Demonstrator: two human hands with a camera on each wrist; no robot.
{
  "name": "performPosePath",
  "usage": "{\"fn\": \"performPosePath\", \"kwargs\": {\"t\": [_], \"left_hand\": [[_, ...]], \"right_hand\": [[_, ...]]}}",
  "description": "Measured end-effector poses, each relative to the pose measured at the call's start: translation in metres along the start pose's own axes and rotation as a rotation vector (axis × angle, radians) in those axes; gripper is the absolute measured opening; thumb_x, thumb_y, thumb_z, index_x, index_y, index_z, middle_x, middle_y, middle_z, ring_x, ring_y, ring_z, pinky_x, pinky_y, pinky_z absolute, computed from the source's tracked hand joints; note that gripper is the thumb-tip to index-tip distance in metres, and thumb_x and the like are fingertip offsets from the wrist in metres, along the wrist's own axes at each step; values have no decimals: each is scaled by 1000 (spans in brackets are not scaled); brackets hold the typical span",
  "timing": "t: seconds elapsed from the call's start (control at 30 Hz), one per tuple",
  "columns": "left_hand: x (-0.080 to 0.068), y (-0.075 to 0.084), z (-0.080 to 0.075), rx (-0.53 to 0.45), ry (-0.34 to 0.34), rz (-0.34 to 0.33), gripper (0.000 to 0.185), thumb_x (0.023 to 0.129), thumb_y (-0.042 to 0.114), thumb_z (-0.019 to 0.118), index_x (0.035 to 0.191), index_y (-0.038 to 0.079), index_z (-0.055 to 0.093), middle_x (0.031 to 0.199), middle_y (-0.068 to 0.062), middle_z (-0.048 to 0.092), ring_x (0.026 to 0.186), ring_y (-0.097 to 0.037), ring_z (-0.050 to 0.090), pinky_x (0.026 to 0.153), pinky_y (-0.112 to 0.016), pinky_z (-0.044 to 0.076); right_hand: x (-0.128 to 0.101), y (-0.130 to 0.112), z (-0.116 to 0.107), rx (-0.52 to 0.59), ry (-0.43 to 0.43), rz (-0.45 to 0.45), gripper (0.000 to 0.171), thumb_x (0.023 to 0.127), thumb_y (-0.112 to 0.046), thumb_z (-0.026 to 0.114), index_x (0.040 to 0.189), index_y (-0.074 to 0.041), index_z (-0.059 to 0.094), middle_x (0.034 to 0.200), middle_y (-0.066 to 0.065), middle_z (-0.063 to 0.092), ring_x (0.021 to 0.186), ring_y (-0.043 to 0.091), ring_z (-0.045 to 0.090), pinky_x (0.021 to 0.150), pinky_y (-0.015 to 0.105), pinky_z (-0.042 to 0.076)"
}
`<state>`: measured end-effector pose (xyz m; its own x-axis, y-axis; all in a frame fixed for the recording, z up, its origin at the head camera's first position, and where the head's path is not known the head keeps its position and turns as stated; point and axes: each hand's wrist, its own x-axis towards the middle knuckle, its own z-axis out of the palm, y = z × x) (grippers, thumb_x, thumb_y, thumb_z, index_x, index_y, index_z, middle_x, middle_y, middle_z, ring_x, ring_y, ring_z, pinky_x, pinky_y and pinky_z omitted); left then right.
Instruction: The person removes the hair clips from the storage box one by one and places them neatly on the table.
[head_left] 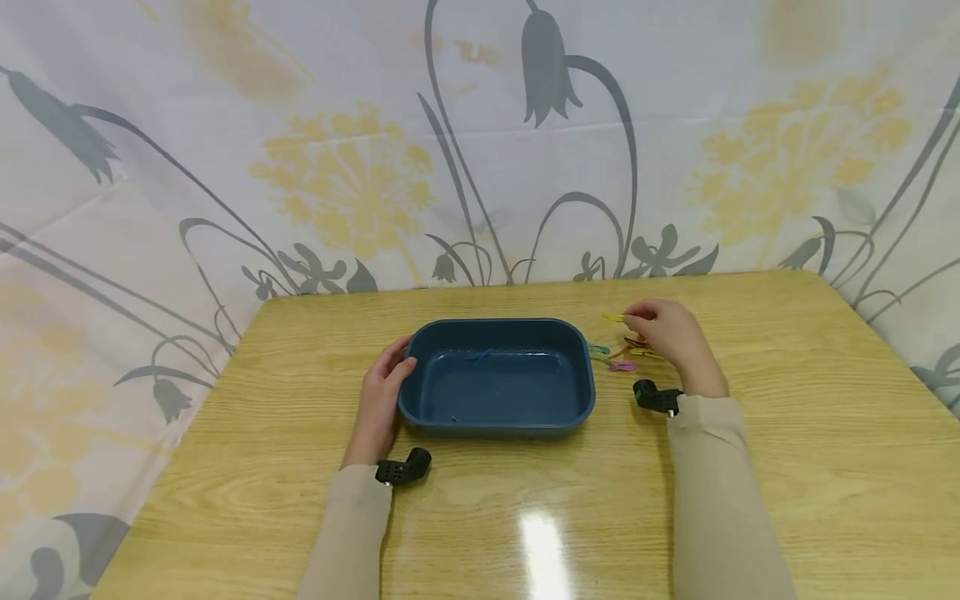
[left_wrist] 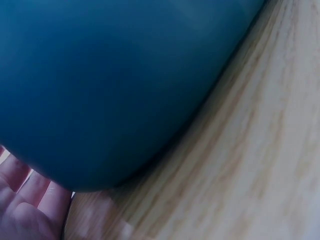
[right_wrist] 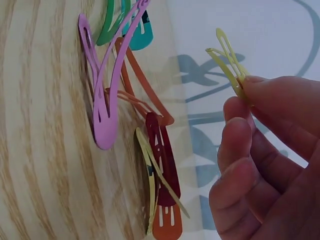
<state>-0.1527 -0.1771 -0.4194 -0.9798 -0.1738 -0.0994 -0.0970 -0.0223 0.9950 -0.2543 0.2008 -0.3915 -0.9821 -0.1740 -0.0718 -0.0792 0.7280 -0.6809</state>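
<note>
My left hand [head_left: 381,392] grips the left end of a dark blue plastic basin [head_left: 495,432], thumb at the rim and fingers along the outer wall. A blue hair clip [head_left: 478,356] lies inside on the basin floor. Beyond the basin's right end, my right hand [head_left: 670,333] pinches a yellow snap hair clip [right_wrist: 232,65] by one end, between thumb and index finger, above the table. Below it lies a loose group of clips: a pink clip [right_wrist: 104,122], a dark red clip [right_wrist: 162,160], a pale yellow clip [right_wrist: 150,175], orange ones [right_wrist: 145,85], green [right_wrist: 111,25] and teal [right_wrist: 144,35].
The wooden table [head_left: 247,467] runs back to a hanging cloth [head_left: 480,167] printed with grey and yellow flowers. Both wrists carry a small black camera. Light glares on the tabletop in front of the basin.
</note>
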Motion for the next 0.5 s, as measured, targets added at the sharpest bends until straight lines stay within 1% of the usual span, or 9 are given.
{"fn": "performPosePath", "kwargs": {"t": [0.07,0.27,0.5], "left_hand": [[-2,4,1,2,-6,-4,40,94,20,50,134,16,47,137,-3,45,124,-18,41,105,-35,32],[-2,4,1,-1,-4,-2,40,94,20,50,134,16,47,137,-3,45,124,-19,42,104,-35,32],[-1,3,2,11,0,-5,39,94,19,50,133,16,47,136,-3,46,124,-17,41,104,-35,32]], "right_hand": [[0,2,0,3,-1,4,36,96,-30,46,118,-4,58,114,18,57,92,29,52,78,39,41],[0,5,1,-6,1,14,35,96,-26,46,118,-2,57,114,19,57,92,29,51,78,40,41],[0,10,2,-20,11,40,33,95,-23,46,117,0,58,121,22,54,100,33,50,85,46,40]]}}
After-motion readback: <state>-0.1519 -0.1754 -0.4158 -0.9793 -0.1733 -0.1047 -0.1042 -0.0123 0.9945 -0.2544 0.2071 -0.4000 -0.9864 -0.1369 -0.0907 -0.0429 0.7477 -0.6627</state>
